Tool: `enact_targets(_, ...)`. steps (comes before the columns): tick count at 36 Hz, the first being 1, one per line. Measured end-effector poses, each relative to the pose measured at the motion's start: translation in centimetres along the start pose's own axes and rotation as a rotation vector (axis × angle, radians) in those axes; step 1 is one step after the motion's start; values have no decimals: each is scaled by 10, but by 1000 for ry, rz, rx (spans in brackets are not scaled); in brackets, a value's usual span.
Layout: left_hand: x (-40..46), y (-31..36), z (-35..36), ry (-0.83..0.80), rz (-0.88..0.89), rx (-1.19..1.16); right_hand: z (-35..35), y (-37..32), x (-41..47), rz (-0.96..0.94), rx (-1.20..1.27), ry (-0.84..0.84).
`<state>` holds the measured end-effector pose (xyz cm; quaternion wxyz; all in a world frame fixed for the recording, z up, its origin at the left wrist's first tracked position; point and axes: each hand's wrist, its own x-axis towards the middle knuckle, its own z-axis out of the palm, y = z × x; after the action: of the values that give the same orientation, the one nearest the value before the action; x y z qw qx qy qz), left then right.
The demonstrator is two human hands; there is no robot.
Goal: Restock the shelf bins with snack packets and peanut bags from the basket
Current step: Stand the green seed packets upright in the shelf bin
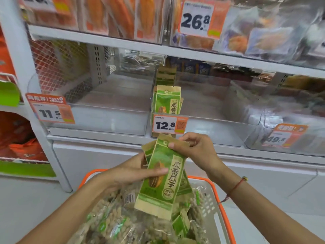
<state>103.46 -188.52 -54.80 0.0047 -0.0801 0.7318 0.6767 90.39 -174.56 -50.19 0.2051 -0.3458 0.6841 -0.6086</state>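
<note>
My left hand (131,170) grips a small stack of green and tan snack packets (162,180) at mid-height, above the basket. My right hand (192,148) pinches the top edge of the front packet. Below them the white basket with an orange rim (219,196) holds several clear peanut bags (112,221) and more green packets. On the shelf, the clear middle bin (207,131) behind the 12.8 price tag (169,125) has a few matching packets (168,100) standing upright at its left end. The clear left bin (105,120) is empty.
A 11.5 price tag (51,111) hangs on the left bin. The right bin with a 49.8 tag (283,136) holds dark packets. The upper shelf carries orange and clear bags behind a 26.8 tag (197,20). Orange goods fill a rack at far left (19,147).
</note>
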Motion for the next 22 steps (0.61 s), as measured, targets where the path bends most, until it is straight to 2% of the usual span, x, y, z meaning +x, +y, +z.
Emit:
enact_targets(4, 5, 23, 4, 56, 162, 88, -4, -23, 3, -60, 82, 76)
enact_targets(7, 12, 42, 0, 231, 305, 83, -13, -43, 11, -128, 69, 77)
enact_targets(9, 20, 54, -5, 382, 385, 139, -22, -52, 19, -188, -79, 16)
enact_targets(12, 34, 82, -12, 622, 468, 292, -30, -62, 31, -195, -240, -173)
enact_targets(14, 43, 102, -13, 717, 533, 388, -33, -69, 38, -247, -323, -244)
enact_targets(18, 56, 131, -20, 759, 640, 633, -37, -83, 58, -468, -482, -186)
enact_targets(22, 69, 139, -45, 611, 618, 788, -43, -80, 76, -507, -515, -146)
